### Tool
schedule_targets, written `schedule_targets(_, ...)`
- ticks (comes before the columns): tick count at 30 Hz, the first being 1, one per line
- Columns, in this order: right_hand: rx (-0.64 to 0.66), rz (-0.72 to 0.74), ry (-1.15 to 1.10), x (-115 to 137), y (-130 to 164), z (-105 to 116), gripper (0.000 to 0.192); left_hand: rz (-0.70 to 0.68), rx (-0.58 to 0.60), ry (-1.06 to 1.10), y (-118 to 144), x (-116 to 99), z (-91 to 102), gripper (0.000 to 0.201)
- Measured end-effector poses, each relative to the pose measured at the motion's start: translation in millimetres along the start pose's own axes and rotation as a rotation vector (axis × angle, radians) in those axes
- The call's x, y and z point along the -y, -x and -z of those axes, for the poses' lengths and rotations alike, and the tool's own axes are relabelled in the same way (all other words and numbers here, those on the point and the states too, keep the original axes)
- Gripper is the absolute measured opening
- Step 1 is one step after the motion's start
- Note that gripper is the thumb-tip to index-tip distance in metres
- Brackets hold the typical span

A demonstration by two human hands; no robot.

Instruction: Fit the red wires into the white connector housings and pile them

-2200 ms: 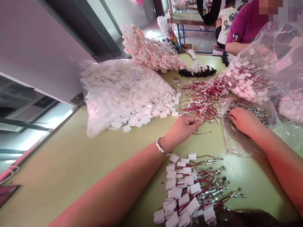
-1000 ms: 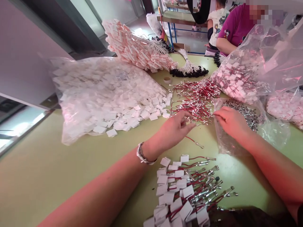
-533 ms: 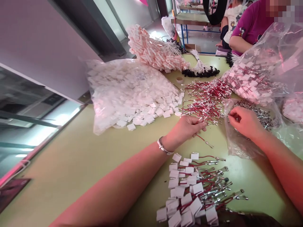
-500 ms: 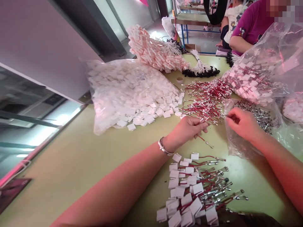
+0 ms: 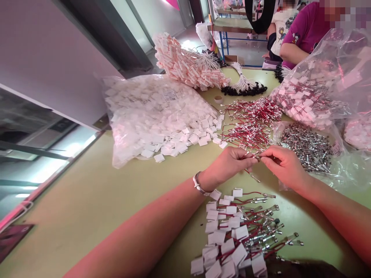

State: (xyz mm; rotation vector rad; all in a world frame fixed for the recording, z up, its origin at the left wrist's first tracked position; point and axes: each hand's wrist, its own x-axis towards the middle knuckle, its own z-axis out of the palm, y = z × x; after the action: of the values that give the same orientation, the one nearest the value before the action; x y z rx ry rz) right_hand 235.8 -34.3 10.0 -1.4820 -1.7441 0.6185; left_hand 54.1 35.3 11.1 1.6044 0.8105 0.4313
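Observation:
My left hand (image 5: 232, 163) pinches a short red wire (image 5: 249, 173) with metal ends; its lower end hangs toward the green table (image 5: 87, 200). My right hand (image 5: 282, 165) meets it fingertip to fingertip, pinching a small silver metal part (image 5: 259, 156) against the wire's upper end. A loose pile of red wires (image 5: 249, 123) lies just beyond both hands. A clear bag of silver metal parts (image 5: 307, 144) sits to the right of my right hand. Below my hands lies a heap of finished pieces (image 5: 236, 231): white tags joined to red wires and metal parts.
A big clear bag of white square tags (image 5: 156, 116) spills open at the left. Bundles of pink-white tags (image 5: 185, 63) and black-tipped white cords (image 5: 243, 85) lie at the back. Bags of assembled pieces (image 5: 313, 92) stand at the right. A person in a purple shirt (image 5: 301, 31) sits beyond.
My right hand has left the bag of metal parts and moved left to meet my left hand. My left hand has lifted the red wire slightly.

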Motion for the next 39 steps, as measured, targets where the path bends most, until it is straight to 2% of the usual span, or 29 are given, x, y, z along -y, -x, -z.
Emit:
schedule_targets(3,0.026,-0.12,-0.15,-0.2,0.5,1.4,0.013,0.002,0.028,-0.002,0.8,-0.2,1.7,0.031)
schedule_targets(5,0.043,-0.132,-0.179,0.2,0.5,1.9,0.014,0.004,0.04,0.003,0.6,1.1,1.7,0.031)
schedule_targets(10,0.069,-0.067,-0.083,1.6,-1.1,1.2,0.012,-0.002,0.044,-0.006,-0.4,4.6,0.7,0.029)
schedule_targets(14,0.089,0.052,0.036,-3.0,-3.2,2.8,0.014,-0.059,0.053,-0.136,-0.6,6.1,1.8,0.034)
schedule_targets(16,0.12,0.109,0.092,-4.4,-3.1,3.6,0.015,-0.144,0.045,-0.26,0.0,7.2,2.0,0.032)
schedule_targets(18,0.161,0.075,0.071,-3.5,-1.7,3.2,0.015,-0.301,0.038,-0.43,0.9,9.0,1.9,0.029)
schedule_targets(21,0.233,-0.148,-0.104,-0.2,1.3,-0.4,0.013,-0.522,0.062,-0.636,1.4,12.1,2.6,0.028)
schedule_targets(23,0.231,-0.249,-0.173,-0.4,2.4,-3.8,0.013,-0.565,0.075,-0.696,0.3,12.1,4.6,0.029)
schedule_targets(26,0.139,-0.16,-0.062,-5.3,2.5,-8.6,0.013,-0.559,0.057,-0.68,-2.4,5.8,10.3,0.029)
schedule_targets(29,0.135,0.009,0.124,-8.2,3.6,-12.2,0.016,-0.491,-0.151,-0.494,-3.4,-4.3,16.8,0.029)
schedule_targets(31,0.194,0.098,0.247,-6.0,4.8,-11.2,0.019,-0.354,-0.306,-0.393,-2.9,-7.9,19.2,0.03)
schedule_targets(32,0.207,0.119,0.314,-4.4,4.7,-8.6,0.02,-0.282,-0.347,-0.37,-2.6,-8.0,19.5,0.031)
schedule_targets(34,0.174,0.09,0.463,-3.7,2.0,2.5,0.025,-0.188,-0.329,-0.359,-2.6,-5.7,18.3,0.032)
schedule_targets(38,0.018,-0.152,0.818,-21.9,-12.5,38.6,0.025,-0.142,-0.254,-0.258,-4.2,1.2,12.3,0.038)
schedule_targets(39,0.027,-0.192,0.895,-29.1,-16.2,46.0,0.021,-0.136,-0.254,-0.231,-4.8,2.4,10.8,0.039)
